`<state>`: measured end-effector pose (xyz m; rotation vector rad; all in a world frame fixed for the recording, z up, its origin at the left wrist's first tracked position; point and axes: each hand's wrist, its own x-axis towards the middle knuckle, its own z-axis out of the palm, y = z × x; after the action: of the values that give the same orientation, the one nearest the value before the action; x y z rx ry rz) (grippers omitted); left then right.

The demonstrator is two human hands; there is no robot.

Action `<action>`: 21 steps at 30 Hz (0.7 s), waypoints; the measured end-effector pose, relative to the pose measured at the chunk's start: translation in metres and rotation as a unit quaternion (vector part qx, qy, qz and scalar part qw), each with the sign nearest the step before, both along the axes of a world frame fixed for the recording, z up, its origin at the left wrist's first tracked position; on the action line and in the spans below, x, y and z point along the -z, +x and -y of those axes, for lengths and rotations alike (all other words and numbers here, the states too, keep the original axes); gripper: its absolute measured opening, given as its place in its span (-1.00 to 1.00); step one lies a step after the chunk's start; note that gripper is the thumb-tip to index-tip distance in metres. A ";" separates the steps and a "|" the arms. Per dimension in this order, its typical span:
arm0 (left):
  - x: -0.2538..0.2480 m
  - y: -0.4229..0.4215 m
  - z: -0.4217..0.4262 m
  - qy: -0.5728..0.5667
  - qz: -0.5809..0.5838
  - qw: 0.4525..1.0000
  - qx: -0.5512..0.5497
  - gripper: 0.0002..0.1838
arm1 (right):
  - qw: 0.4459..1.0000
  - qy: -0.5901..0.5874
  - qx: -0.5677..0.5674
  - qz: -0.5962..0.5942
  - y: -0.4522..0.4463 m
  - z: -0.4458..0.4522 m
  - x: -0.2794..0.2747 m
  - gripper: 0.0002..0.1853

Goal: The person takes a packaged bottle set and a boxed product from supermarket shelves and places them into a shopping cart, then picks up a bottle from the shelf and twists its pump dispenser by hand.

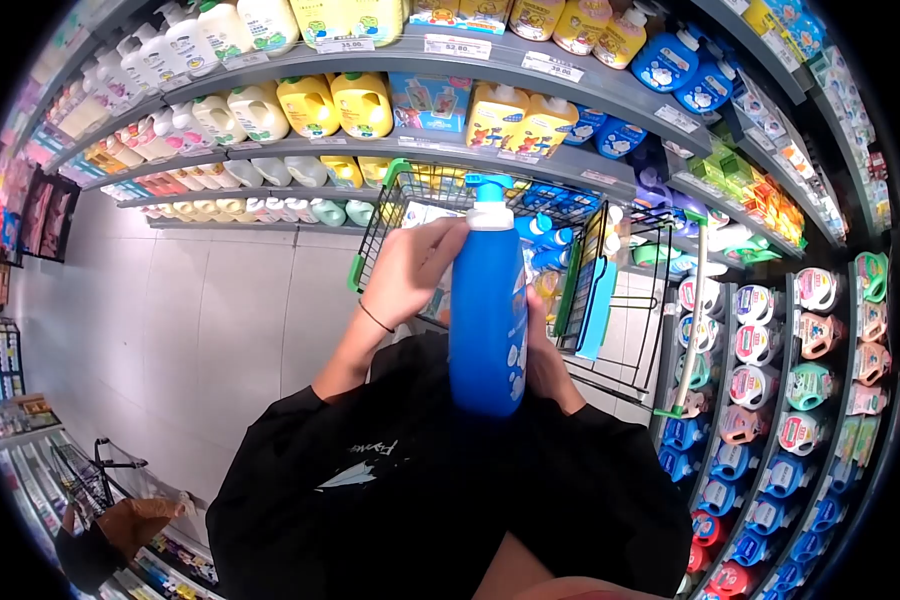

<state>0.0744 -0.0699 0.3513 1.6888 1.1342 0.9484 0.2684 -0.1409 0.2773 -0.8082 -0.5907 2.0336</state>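
Note:
A large blue pump bottle [487, 320] with a white collar and blue pump head stands upright before my chest. My left hand [420, 265] grips it near the neck, its fingers closed against the upper side. Lower down on the other side, my right hand [543, 350] holds the bottle; part of that hand is hidden behind it. The label faces right and shows only at a slant. Just beyond my hands is a wire shopping cart [368, 240] with green trim. Several blue bottles [548, 240] lie inside it.
Shelves [610, 80] of pump bottles and jugs curve across the front. More shelving [765, 440] with detergent jugs rises on my right. Tiled floor [220, 300] spreads to the left. A person in brown and black [120, 530] is at the lower left, near another shelf.

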 end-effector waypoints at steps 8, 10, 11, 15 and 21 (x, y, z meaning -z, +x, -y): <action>-0.009 -0.010 0.001 0.241 -0.077 0.967 -0.038 -0.83 | 0.997 -0.036 -0.027 0.064 0.014 -0.001 -0.003 -0.23; -0.007 -0.010 0.002 0.265 -0.087 0.959 -0.049 -0.82 | 0.998 -0.032 -0.021 0.053 0.015 0.000 0.000 -0.24; -0.005 -0.009 0.003 0.273 -0.089 0.956 -0.056 -0.81 | 0.997 -0.030 -0.021 0.061 0.015 0.000 0.000 -0.24; 0.001 -0.008 0.003 0.301 -0.074 0.949 -0.061 -0.78 | 0.995 -0.020 -0.017 0.092 0.017 0.002 -0.001 -0.25; 0.000 -0.010 0.001 0.367 -0.074 0.926 -0.047 -0.73 | 0.990 -0.002 -0.007 0.141 0.020 0.003 -0.003 -0.26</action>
<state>0.0641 -0.0705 0.3509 2.3441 1.0221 1.4478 0.2884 -0.1438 0.2806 -1.1084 -0.7508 1.9474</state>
